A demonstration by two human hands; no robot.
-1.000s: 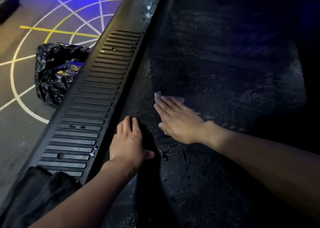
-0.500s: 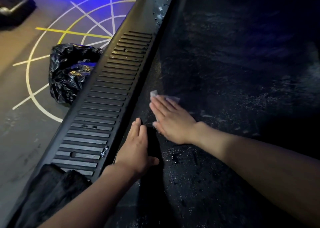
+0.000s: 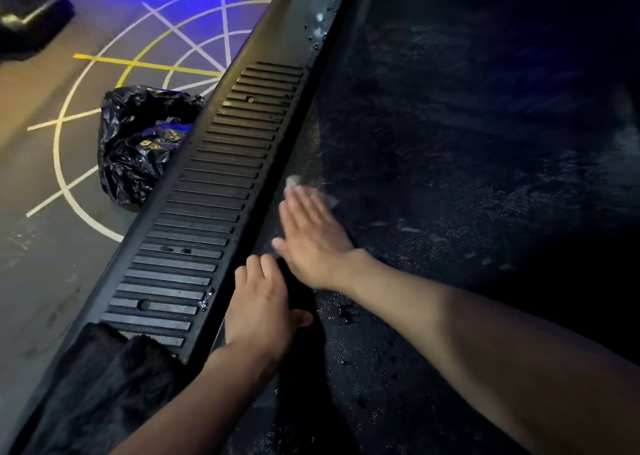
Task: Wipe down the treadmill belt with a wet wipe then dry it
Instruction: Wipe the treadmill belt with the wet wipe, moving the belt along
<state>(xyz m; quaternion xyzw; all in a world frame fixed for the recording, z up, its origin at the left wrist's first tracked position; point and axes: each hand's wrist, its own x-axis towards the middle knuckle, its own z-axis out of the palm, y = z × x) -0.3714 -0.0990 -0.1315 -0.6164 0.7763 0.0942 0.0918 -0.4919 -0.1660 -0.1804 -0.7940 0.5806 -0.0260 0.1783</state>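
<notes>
Wet belt (image 3: 450, 195) beneath flat left hand (image 3: 261, 311), right hand (image 3: 311, 236)

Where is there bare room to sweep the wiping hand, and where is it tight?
Open: the treadmill belt right of and beyond the right hand. Also the ribbed side rail beyond the black cloth. Tight: the belt's left edge, where the left hand sits close behind the wet wipe.

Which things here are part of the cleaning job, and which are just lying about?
Part of the job:
wet wipe, pressed flat under the right hand
treadmill belt
left hand, resting at the belt's edge
dark cloth on the side rail, possibly for drying

Just lying about:
black bin bag
dark object, top left
</notes>
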